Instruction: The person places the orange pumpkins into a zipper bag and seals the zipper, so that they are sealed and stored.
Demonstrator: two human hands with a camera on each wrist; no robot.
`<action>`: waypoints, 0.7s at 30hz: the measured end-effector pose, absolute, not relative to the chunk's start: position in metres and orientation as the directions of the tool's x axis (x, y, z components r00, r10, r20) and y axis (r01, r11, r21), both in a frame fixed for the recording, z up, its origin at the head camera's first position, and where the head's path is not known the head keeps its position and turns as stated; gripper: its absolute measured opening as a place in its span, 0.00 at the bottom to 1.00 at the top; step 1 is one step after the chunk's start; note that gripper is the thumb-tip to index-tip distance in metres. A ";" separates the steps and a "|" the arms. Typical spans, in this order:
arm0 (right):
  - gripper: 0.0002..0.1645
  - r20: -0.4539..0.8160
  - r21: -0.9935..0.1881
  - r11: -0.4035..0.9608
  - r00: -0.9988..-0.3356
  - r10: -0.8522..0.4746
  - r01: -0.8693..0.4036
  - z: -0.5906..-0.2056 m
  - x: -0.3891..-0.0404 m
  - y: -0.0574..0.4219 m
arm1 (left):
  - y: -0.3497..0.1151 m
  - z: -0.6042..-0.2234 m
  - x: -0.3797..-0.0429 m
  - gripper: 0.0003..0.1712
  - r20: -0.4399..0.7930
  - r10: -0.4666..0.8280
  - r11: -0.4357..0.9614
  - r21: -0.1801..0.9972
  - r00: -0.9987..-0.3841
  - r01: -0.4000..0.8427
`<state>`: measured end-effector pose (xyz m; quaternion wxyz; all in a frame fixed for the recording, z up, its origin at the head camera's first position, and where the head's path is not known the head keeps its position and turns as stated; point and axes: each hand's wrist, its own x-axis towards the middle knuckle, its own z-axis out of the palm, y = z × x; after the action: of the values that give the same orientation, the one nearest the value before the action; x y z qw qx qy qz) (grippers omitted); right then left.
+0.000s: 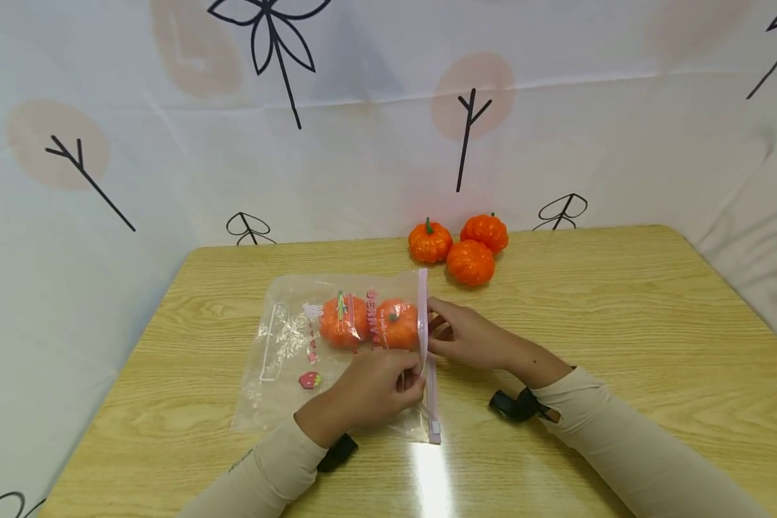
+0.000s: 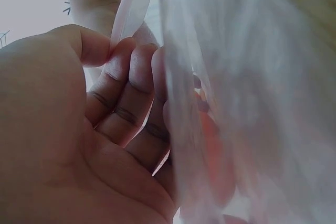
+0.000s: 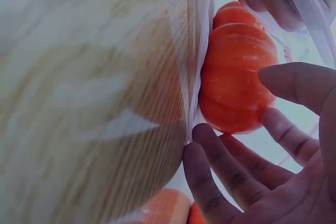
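A clear zip bag (image 1: 265,403) with pink print lies flat on the table, its mouth facing right. Two orange toy pumpkins (image 1: 398,331) are inside it, side by side, seen through the plastic. My left hand (image 1: 378,385) pinches the pink-edged upper lip of the mouth between thumb and fingertips; the left wrist view shows this pinched strip (image 2: 134,11). At the opening is my right hand (image 1: 469,334), fingers spread and loosely bent. In the right wrist view its fingertips (image 3: 270,119) reach the nearer pumpkin (image 3: 236,80) and the bag's lower lip.
Three more orange pumpkins (image 1: 470,263) cluster at the table's back edge, just beyond the bag's mouth. A white slider (image 1: 436,427) sits at the near end of the zip strip. Behind the wooden table (image 1: 621,324) hangs a patterned white cloth (image 1: 375,165).
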<state>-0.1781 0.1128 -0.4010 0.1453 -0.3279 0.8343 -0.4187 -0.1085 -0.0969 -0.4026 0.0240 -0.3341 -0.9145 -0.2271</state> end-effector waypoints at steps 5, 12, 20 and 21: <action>0.26 0.020 -0.791 0.446 -0.746 -0.666 -0.419 -0.400 -0.177 0.112 | -0.097 -0.402 -0.109 0.10 0.187 0.600 0.675 0.404 -0.778 0.618; 0.25 0.019 -0.786 0.454 -0.750 -0.662 -0.421 -0.398 -0.176 0.112 | -0.097 -0.403 -0.109 0.10 0.180 0.600 0.672 0.416 -0.780 0.613; 0.16 0.038 -0.751 0.495 -0.776 -0.630 -0.438 -0.396 -0.178 0.114 | -0.097 -0.404 -0.110 0.11 0.171 0.604 0.673 0.413 -0.779 0.613; 0.14 0.044 -0.742 0.502 -0.779 -0.625 -0.444 -0.395 -0.178 0.114 | -0.097 -0.404 -0.110 0.11 0.172 0.604 0.672 0.415 -0.778 0.613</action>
<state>-0.1782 0.1139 -0.3950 0.1157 -0.3113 0.8587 -0.3902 -0.1096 -0.0968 -0.4037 0.0100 -0.3328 -0.9144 -0.2304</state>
